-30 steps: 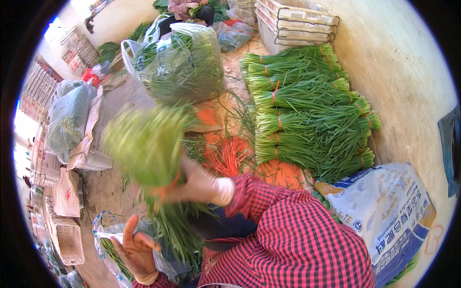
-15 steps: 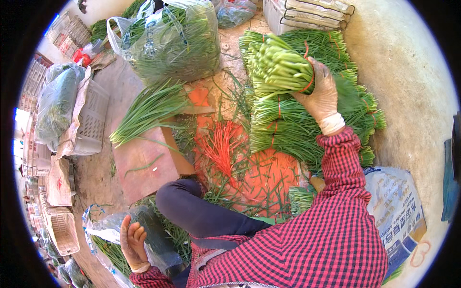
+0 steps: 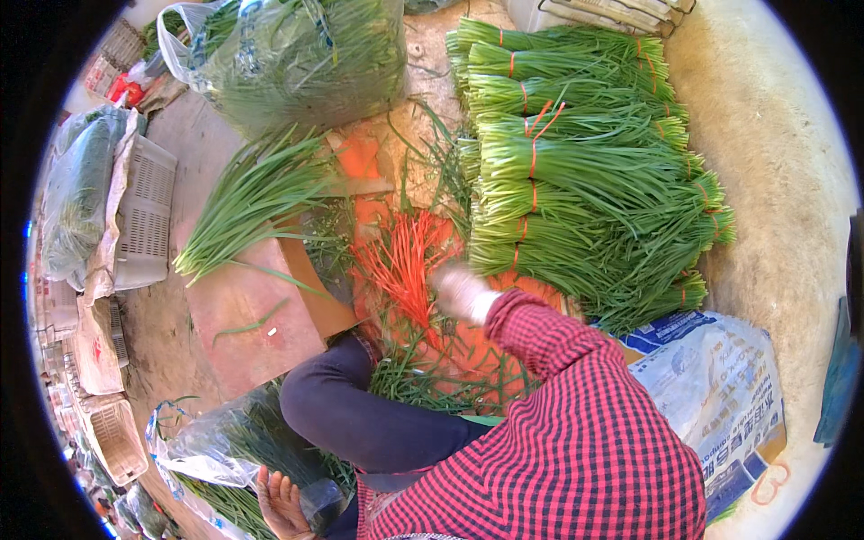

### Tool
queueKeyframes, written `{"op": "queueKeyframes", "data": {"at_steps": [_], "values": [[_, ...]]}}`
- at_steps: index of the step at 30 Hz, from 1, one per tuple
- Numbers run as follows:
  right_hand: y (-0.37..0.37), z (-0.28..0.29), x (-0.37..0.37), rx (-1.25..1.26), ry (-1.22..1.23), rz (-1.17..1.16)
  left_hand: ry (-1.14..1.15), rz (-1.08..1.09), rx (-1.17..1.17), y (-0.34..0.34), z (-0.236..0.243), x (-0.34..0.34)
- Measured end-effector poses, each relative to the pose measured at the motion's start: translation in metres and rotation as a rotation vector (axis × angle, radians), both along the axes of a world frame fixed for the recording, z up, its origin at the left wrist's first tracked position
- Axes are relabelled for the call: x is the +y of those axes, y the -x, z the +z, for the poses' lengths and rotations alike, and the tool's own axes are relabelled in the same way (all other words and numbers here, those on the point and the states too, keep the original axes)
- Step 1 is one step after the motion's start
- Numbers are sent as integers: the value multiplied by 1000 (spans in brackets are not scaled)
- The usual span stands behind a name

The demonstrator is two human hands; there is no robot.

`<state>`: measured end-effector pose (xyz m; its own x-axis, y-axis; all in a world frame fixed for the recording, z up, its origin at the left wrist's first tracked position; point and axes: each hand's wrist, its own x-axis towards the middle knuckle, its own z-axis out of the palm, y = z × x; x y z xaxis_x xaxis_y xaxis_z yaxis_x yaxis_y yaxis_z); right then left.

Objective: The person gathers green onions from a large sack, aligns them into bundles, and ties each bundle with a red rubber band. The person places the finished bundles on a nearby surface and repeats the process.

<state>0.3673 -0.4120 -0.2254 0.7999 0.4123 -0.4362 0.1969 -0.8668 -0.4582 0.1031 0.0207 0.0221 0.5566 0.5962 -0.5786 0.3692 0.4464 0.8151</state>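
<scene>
My right hand (image 3: 461, 290), in a pale glove and smeared by motion, is just right of a pile of red ties (image 3: 402, 270) on the orange-red sheet. Its fingers cannot be made out. My left hand (image 3: 281, 504) is low at the left, fingers stretched out and nothing in it, beside a clear plastic bag of greens (image 3: 234, 441). Bundles of garlic chives (image 3: 576, 162) bound with red ties lie in a stack at the right, pale stem ends to the left. Loose garlic chives (image 3: 247, 207) spread over a pinkish block (image 3: 256, 319) to the left.
A large clear bag stuffed with greens (image 3: 306, 72) stands at the far side. White crates (image 3: 148, 211) line the left. A printed sack (image 3: 711, 387) lies at the right below the stack. Cut leaf scraps (image 3: 432, 378) litter the sheet near my knee.
The chive bundle from my right hand now lies on the stack, let go. That hand has moved down and left toward the red ties. My left hand has shifted slightly lower and right.
</scene>
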Motion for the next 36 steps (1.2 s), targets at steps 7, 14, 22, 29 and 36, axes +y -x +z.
{"op": "queueKeyframes", "data": {"at_steps": [7, 14, 22, 29, 36], "values": [[0, -105, 26, 273, -25, -656, 114, -178, 189, -12, -23, 6], [-39, -117, 73, 389, -430, -896, 100, -87, 236, -29, -47, 9], [-33, -106, 65, 158, -252, -855, -99, -241, 150, -80, -29, -6], [-5, -36, 60, 321, -808, -1104, -495, -477, -112, -173, -7, -95], [43, 69, 77, 93, -672, -269, -1470, -1685, -352, -249, -51, -185]]}}
